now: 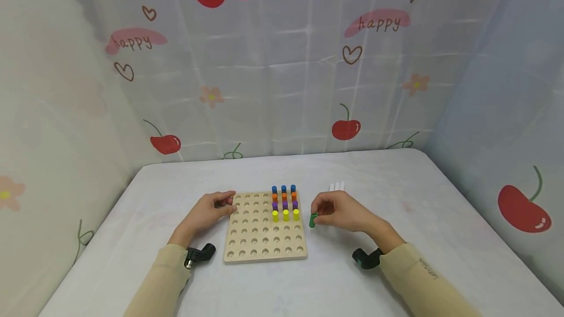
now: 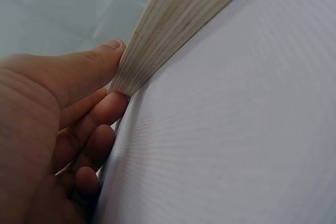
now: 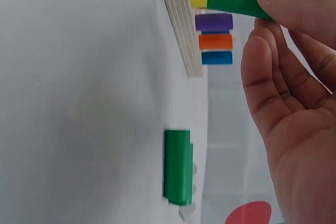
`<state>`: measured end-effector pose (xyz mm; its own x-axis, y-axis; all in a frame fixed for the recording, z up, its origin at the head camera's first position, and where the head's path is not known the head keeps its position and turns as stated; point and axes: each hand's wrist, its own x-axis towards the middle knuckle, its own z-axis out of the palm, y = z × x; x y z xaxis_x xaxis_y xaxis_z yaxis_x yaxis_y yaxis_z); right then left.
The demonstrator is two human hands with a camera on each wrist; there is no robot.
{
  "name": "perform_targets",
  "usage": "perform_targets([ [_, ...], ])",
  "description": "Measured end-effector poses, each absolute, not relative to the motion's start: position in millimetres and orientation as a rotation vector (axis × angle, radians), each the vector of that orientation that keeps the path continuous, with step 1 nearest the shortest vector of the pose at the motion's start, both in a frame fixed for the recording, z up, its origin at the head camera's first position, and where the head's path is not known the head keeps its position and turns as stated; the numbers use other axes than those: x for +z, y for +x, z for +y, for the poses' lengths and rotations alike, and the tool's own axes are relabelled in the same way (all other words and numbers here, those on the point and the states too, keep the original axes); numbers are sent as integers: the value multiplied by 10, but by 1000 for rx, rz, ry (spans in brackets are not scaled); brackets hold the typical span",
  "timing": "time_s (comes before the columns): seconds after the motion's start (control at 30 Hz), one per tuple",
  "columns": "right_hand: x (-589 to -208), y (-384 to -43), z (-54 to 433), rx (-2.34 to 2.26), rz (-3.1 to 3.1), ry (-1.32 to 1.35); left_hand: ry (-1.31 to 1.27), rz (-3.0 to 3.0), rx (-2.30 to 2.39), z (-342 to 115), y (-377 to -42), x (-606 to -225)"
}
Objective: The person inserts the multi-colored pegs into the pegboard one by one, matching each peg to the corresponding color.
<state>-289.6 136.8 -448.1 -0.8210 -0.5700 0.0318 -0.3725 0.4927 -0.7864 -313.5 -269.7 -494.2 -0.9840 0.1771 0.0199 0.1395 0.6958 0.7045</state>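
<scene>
A wooden pegboard (image 1: 270,235) with rows of round holes lies flat on the table. My left hand (image 1: 210,214) grips its left edge; in the left wrist view the thumb (image 2: 100,64) presses the edge and the curled fingers sit at the corner. Just right of the board, my right hand (image 1: 343,210) pinches a green peg (image 3: 236,1) between thumb and fingers, above the table. Standing in the board's right columns are three blue pegs (image 1: 284,189) at the back, then three orange pegs (image 1: 284,197), three purple pegs (image 1: 285,206) and three yellow pegs (image 1: 286,215).
More green pegs (image 3: 177,166) lie on the table, hidden behind my right hand in the head view. Several white pegs (image 1: 337,186) lie beyond that hand. A white cloth covers the table (image 1: 273,290), and printed curtains (image 1: 282,87) hang behind it and at both sides.
</scene>
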Motion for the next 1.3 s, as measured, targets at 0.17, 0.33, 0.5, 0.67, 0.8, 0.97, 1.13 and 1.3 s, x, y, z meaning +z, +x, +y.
perform_targets([
  [0.17, -4509, -2888, 1217, -1227, 2484, -831, 258, 2849, 1178, -2702, -3136, -4943],
  [0.33, -4541, -2867, 1086, -1243, 2470, -862, 263, 2844, 1175, -2705, -3149, -4953],
  [0.5, -4540, -2843, 972, -1275, 2468, -882, 276, 2843, 1184, -2700, -3154, -4954],
  [0.67, -4534, -2826, 845, -1283, 2496, -900, 255, 2837, 1209, -2700, -3154, -4959],
  [0.8, -4543, -2796, 743, -1314, 2504, -854, 243, 2832, 1217, -2709, -3155, -4964],
  [0.97, -4560, -2730, 643, -1353, 2521, -793, 254, 2828, 1218, -2715, -3162, -4975],
  [1.13, -4589, -2683, 565, -1364, 2562, -737, 257, 2826, 1232, -2709, -3167, -4976],
  [1.3, -4583, -2658, 503, -1361, 2613, -718, 265, 2830, 1223, -2710, -3153, -4956],
])
